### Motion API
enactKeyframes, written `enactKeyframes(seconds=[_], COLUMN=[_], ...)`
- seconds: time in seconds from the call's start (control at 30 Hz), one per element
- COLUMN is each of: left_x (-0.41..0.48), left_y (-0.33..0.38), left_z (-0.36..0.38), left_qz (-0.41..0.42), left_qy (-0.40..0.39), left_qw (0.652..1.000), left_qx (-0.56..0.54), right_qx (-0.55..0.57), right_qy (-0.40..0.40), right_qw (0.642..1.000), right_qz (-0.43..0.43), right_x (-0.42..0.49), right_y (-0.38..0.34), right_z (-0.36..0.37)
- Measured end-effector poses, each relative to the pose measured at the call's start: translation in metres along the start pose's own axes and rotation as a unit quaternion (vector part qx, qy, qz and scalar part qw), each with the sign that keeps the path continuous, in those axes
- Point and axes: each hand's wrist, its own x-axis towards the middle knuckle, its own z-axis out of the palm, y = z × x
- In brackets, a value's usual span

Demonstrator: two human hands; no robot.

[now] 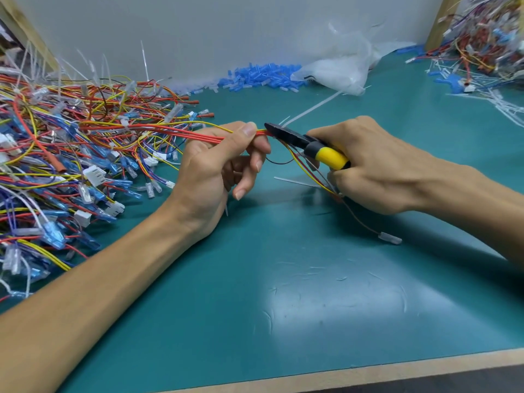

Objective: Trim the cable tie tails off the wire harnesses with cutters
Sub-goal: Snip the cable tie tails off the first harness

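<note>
The left forearm (93, 279) reaches in from the near left corner, the right forearm (482, 199) from the right edge. The left hand (211, 168) pinches a wire harness (195, 135) between thumb and forefinger, its other fingers loosely curled; the right hand (380, 168), knuckles up, grips yellow-handled cutters (314, 147).

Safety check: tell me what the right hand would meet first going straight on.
The cutters in the right hand point at the red wires pinched by the left hand; its thumb likely next, depth unclear.

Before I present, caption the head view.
Left hand pinches red-and-yellow wire harness; right hand holds yellow-handled black cutters at it.
</note>
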Motion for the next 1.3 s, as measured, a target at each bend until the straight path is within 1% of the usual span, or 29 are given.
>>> enactKeyframes(seconds=[0.17, 0.23, 0.3, 0.4, 0.5, 0.67, 0.8, 1.0, 1.2, 1.3], left_x=[-0.002, -0.002, -0.003, -0.002, -0.001, -0.002, -0.002, 0.0, 0.0, 0.001], left_y=[0.003, 0.003, 0.003, 0.002, 0.003, 0.002, 0.001, 0.0, -0.001, -0.001], left_z=[0.002, 0.004, 0.004, 0.005, 0.005, 0.004, 0.003, 0.002, 0.002, 0.001], left_qz=[-0.003, -0.002, -0.003, -0.014, -0.024, -0.032, -0.029, -0.035, -0.035, -0.029], left_qy=[-0.015, -0.016, -0.011, -0.004, 0.006, 0.008, -0.004, -0.001, 0.014, 0.018], left_qw=[1.0, 1.0, 1.0, 0.999, 0.999, 0.999, 0.999, 0.999, 0.999, 0.999], left_qx=[-0.01, -0.016, -0.028, -0.041, -0.047, -0.04, -0.037, -0.038, -0.038, -0.029], right_qx=[0.051, 0.059, 0.031, -0.055, -0.102, -0.114, -0.107, -0.068, -0.067, -0.06], right_qy=[-0.046, -0.044, -0.019, 0.028, 0.045, 0.058, 0.039, 0.039, 0.067, 0.064], right_qw=[0.998, 0.997, 0.999, 0.997, 0.992, 0.989, 0.99, 0.995, 0.995, 0.996], right_qz=[0.002, -0.004, -0.016, -0.037, -0.055, -0.074, -0.084, -0.059, -0.031, -0.017], right_x=[0.0, 0.0, 0.0, 0.003, 0.004, 0.004, 0.003, 0.006, 0.007, 0.007], right_y=[-0.002, -0.002, 0.0, 0.005, 0.01, 0.018, 0.017, 0.02, 0.018, 0.017], right_z=[-0.006, -0.008, -0.009, -0.011, -0.016, -0.017, -0.013, -0.006, -0.001, -0.002])
